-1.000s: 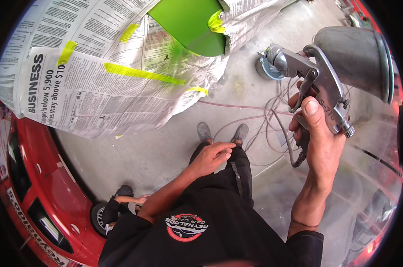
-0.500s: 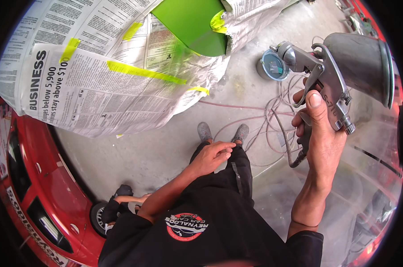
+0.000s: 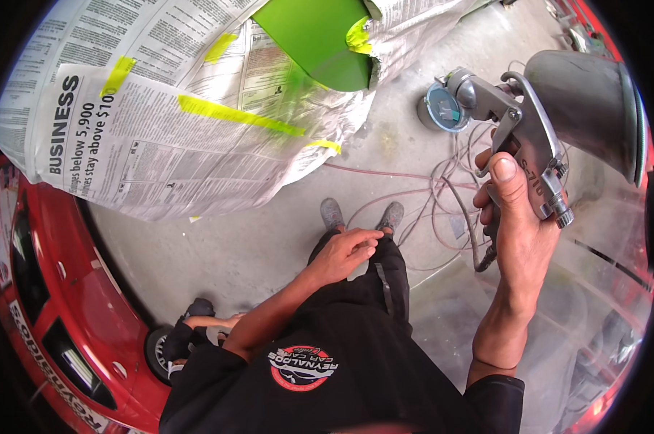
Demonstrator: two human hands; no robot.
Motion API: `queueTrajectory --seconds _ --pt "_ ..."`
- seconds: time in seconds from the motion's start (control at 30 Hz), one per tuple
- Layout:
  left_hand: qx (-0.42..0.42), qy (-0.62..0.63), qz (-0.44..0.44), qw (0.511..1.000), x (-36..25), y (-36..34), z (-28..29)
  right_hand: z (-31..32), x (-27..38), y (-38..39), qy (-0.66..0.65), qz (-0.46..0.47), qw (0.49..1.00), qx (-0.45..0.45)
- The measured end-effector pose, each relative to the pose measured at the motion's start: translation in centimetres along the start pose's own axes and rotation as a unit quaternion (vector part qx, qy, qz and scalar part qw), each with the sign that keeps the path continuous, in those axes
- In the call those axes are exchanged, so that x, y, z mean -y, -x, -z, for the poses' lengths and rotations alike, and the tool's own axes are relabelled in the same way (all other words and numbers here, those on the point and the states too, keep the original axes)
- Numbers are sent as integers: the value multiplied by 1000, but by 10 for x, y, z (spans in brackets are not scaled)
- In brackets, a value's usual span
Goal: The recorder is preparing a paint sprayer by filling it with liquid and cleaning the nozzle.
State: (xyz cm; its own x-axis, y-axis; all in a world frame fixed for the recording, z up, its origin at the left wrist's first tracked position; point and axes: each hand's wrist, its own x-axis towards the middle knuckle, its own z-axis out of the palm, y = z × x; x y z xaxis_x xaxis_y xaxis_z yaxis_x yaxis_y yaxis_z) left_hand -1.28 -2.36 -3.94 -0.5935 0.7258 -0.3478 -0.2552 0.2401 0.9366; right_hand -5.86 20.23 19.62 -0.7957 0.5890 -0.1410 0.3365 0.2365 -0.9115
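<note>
The right hand (image 3: 523, 235) holds the metal spray gun (image 3: 535, 145) by its handle at the upper right of the frame, fingers wrapped around and the thumb laid along the body, a grip that probably steadies the weight of the grey cup (image 3: 583, 101) while leaving the trigger within reach; the nozzle faces left, over the edge of the blue bucket (image 3: 440, 108) in this view, and the hose (image 3: 466, 213) hangs down from the handle; newspaper (image 3: 139, 155) held by yellow tape (image 3: 240, 116) surrounds the green panel (image 3: 319, 43) at upper centre, presumably shielding what lies beneath from paint; the left hand (image 3: 343, 254) rests low in the centre, before the dark trousers, fingers loosely bent; whether its palm holds anything I cannot tell; the gun sits above and well to the right of it, clear of the panel.
</note>
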Motion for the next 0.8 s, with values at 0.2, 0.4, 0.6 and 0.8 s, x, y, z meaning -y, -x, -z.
queueTrajectory --seconds 0.2,0.4,0.6,0.8 --pt "-9 1 -6 1000 1 1 1 5 5 7 15 -12 1000 13" --pt "-2 -2 -11 1000 -4 1 1 5 7 15 21 -9 999 29" --pt "-7 3 -21 1000 -6 2 1 -1 9 17 33 2 999 3" --pt "-2 1 -22 1000 3 7 7 -6 9 13 36 9 999 -18"
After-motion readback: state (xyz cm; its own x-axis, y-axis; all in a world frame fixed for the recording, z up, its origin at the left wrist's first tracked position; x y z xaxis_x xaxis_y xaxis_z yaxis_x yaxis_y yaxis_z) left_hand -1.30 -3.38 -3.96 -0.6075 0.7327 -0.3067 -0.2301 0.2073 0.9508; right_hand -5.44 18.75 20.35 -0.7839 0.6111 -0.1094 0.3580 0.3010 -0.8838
